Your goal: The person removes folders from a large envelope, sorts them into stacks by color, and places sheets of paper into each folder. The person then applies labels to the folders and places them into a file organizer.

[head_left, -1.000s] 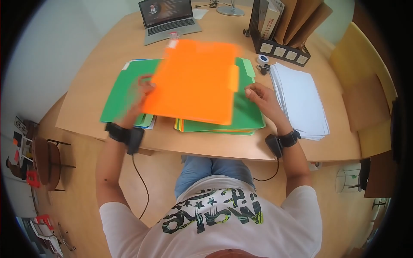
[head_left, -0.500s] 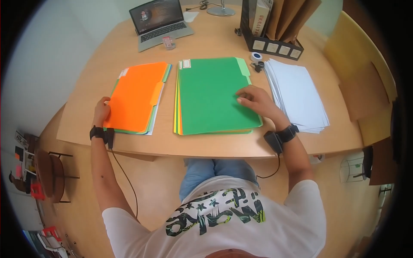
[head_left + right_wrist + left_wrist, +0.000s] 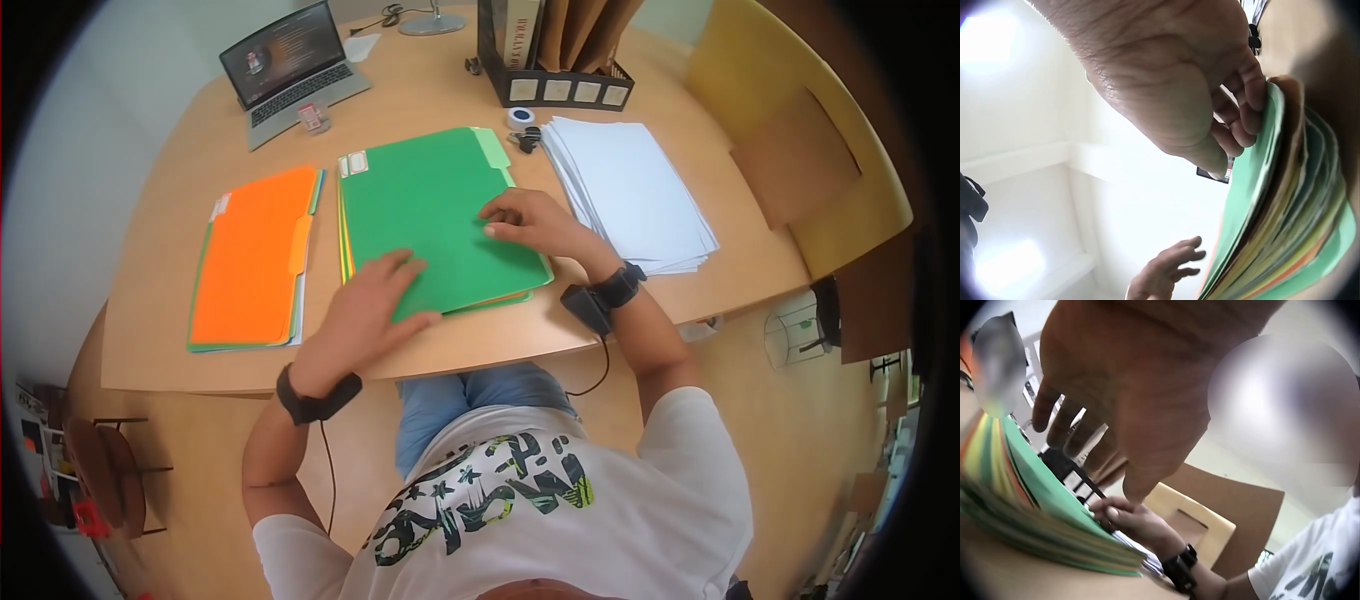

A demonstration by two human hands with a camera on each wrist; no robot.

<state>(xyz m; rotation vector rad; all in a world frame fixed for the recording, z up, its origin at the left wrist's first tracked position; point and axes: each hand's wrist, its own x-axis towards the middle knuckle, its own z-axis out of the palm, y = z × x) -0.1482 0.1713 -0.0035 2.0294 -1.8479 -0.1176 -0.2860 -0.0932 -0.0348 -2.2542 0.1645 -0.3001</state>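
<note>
1. Wrist views show your folder stack's (image 3: pixel 430 205) multicoloured edges; head shows mostly its flat green top, mid-surface (image 3: pixel 150 300).
2. Left hand (image 3: pixel 365 315) open above it, right hand (image 3: pixel 540 225) loosely bent at its edge, holding nothing.

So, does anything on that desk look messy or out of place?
Only mildly: the white paper stack lies fanned, its edges uneven, and other edges peek out from under the orange folder at left. I see nothing spilled or damaged.
</note>
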